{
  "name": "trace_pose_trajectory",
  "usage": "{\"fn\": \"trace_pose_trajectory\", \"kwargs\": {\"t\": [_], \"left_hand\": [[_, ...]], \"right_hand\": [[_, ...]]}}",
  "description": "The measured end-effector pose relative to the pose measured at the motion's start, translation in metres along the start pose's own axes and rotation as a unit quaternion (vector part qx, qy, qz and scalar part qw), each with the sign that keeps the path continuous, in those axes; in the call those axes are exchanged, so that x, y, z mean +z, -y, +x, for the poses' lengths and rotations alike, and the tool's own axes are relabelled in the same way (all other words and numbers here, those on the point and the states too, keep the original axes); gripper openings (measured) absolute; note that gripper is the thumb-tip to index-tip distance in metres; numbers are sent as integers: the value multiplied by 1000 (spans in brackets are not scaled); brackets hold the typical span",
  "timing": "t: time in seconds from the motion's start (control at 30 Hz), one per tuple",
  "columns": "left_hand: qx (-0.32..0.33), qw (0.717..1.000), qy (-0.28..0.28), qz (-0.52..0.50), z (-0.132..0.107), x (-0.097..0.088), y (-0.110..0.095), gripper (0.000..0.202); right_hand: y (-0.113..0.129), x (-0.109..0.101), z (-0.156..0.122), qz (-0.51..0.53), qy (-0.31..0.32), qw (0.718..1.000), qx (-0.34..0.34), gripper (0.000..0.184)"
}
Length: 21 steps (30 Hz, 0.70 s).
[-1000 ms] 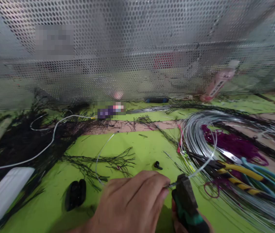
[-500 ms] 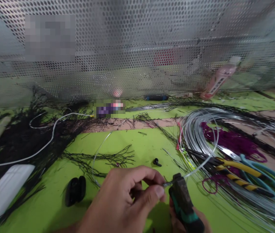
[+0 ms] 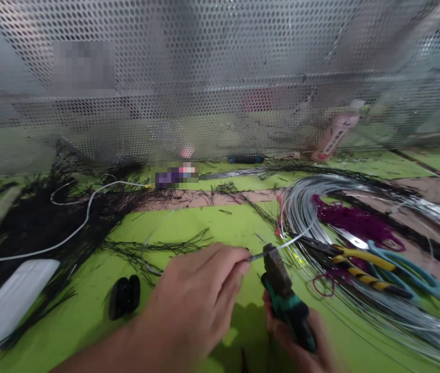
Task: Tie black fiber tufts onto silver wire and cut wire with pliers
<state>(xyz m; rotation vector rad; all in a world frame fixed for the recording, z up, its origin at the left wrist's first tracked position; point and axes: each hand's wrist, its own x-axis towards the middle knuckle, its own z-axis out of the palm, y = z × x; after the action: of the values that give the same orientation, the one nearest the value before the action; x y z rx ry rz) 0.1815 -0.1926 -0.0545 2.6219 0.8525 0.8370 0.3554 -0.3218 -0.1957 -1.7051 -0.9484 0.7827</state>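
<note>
My left hand (image 3: 200, 290) is closed, pinching a thin grey wire (image 3: 257, 256) between thumb and fingertips at the lower middle. My right hand (image 3: 293, 334) grips pliers (image 3: 287, 303) with black and green handles, partly blurred. Their dark jaws point up and meet the wire just right of my left fingertips; whether they bite on it I cannot tell. Beyond the jaws the wire runs on as a pale strand (image 3: 297, 238) toward a large coil of silvery wire (image 3: 301, 204). Another thin loop of wire curves behind my left hand.
Yellow-black pliers (image 3: 363, 259) and blue-handled scissors (image 3: 406, 269) lie on the coil beside purple yarn (image 3: 352, 220). Black strands (image 3: 68, 228), a white object (image 3: 13, 311) and a black earbud case (image 3: 124, 296) are at left. A pink bottle (image 3: 336, 134) leans against perforated metal (image 3: 204, 67).
Both hands and the pliers have shifted slightly up and left in view. My left hand has turned, its back now facing me more. The view itself has shifted a little.
</note>
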Motion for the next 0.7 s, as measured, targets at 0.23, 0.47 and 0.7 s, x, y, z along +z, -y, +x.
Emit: {"fn": "trace_pose_trajectory", "kwargs": {"t": [0.23,0.47,0.7], "left_hand": [[-54,997,-33,-34,9,-27,-4,10],[-26,989,-146,15,4,-49,-11,8],[-43,987,-154,13,0,-66,-6,8]], "right_hand": [[46,-17,69,-103,162,962,-194,15],[66,26,132,-17,149,930,-336,48],[116,73,186,18,132,852,-506,48]]}}
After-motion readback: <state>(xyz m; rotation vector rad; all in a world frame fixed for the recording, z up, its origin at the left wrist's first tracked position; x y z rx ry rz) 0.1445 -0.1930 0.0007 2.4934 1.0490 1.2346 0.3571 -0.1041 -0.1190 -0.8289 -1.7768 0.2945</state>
